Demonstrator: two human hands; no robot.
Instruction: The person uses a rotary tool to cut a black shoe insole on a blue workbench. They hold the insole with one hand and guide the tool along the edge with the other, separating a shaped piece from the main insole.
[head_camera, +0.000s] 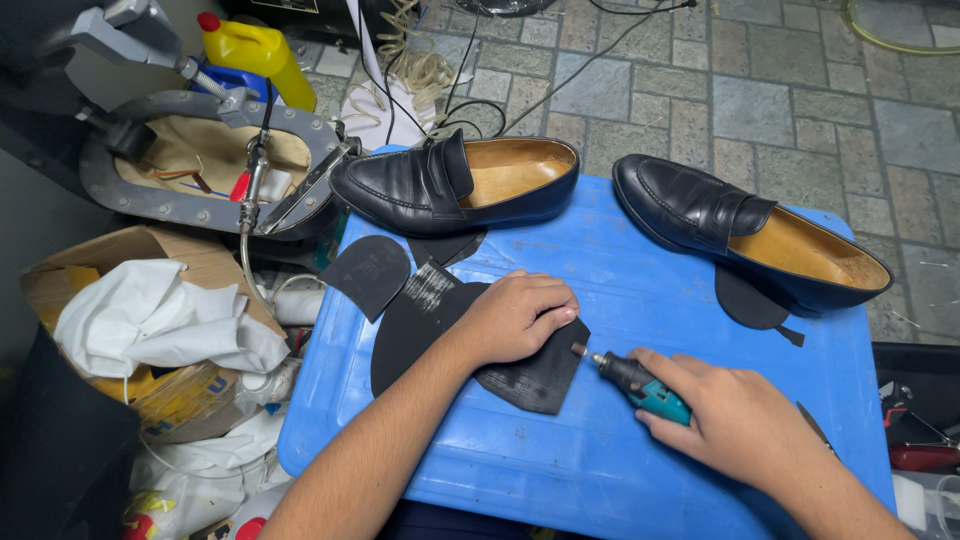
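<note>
We see a flat black rubber sole piece (520, 375) lying near the middle of the blue plastic tub lid (640, 300) that serves as a work surface, and our left hand (515, 315) presses down on it, fingers curled, pinning it flat. Our right hand (745, 420) is wrapped closed around a small teal-and-black rotary tool (640, 383), whose bit sits just at the sole piece's right edge; whether it is touching the rubber we cannot quite tell. To the left lies a smaller black rubber heel piece (368, 272), partly over the lid's edge. On the far side of the lid rest two black leather loafers: one (455, 185) at the far left, the other (750, 235) at the far right with another dark cut-out (752, 302) beneath it. Further left, off the lid, sit a cardboard box of crumpled white cloth (150, 320), a grey metal shoe stand (200, 150) and a yellow bottle (255, 50). We judge the main risk to be the bit skating toward the left fingers, which are close to it, should the rubber shift under uneven pressure.
</note>
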